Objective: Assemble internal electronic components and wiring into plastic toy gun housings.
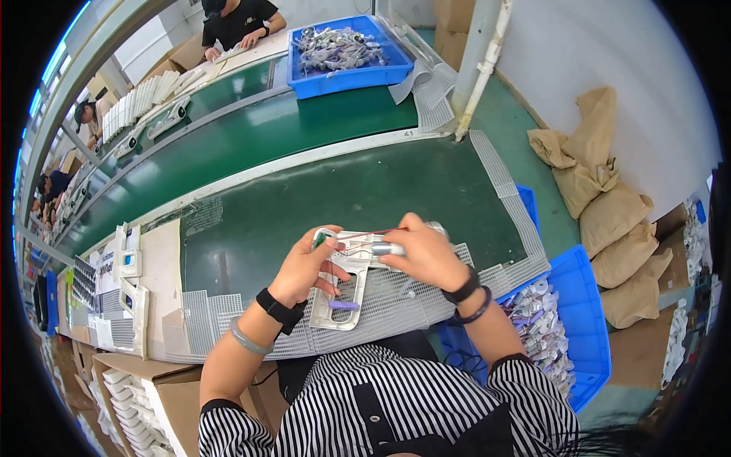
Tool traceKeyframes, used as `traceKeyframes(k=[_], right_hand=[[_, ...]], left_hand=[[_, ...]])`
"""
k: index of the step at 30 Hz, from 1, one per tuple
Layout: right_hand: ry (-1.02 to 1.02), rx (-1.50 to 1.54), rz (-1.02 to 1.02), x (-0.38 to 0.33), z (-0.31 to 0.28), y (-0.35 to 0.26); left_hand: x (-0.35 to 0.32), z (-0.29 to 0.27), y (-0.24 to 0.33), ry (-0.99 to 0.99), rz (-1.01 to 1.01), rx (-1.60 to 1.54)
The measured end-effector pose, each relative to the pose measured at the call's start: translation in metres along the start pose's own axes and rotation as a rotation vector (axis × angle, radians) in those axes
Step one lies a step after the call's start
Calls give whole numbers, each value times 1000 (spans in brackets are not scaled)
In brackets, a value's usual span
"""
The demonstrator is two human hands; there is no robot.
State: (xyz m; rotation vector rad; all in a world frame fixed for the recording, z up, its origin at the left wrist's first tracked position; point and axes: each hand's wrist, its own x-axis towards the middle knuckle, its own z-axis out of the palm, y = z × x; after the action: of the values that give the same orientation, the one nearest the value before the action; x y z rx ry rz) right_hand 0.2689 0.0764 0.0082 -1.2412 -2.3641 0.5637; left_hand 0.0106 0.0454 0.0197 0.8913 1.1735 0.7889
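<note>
A white plastic housing (323,315) lies in front of me at the near edge of the bench. My left hand (303,266) is closed around its upper left end, beside a small green circuit board (320,239). In my right hand (428,253) is a silver cylindrical part (387,249), apparently a small motor, held over the housing's right arm. Thin red wires (373,231) run between the board's end and my right fingers. A purple piece (344,305) sits in the lower part of the housing. My right fingertips are partly hidden.
White mesh matting (396,305) edges the green bench top (343,190). A blue bin (582,320) of small parts stands at my right, and a blue tray (350,82) of parts across the conveyor (266,129). White housings (133,305) lie left. Co-workers sit beyond; sacks (617,213) line the wall.
</note>
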Motion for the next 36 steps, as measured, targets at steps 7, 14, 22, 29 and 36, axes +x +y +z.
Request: traceKeyframes(k=[7,14,22,29,36], right_hand=[[132,-150,-96,31,56,-2],[80,-134,-172,40,55,-11],[38,-276,-204,51,71,-14],[-7,-176,-178,31,60,-11],[54,-170,-176,23,62,-13]], left_hand=[[12,-27,-34,211,164,89],[-8,-19,-21,583,391,892],[-3,-43,-35,557,416,673],[-19,-54,-12,419,258,1060],[-20,-47,-4,355,239,1368]])
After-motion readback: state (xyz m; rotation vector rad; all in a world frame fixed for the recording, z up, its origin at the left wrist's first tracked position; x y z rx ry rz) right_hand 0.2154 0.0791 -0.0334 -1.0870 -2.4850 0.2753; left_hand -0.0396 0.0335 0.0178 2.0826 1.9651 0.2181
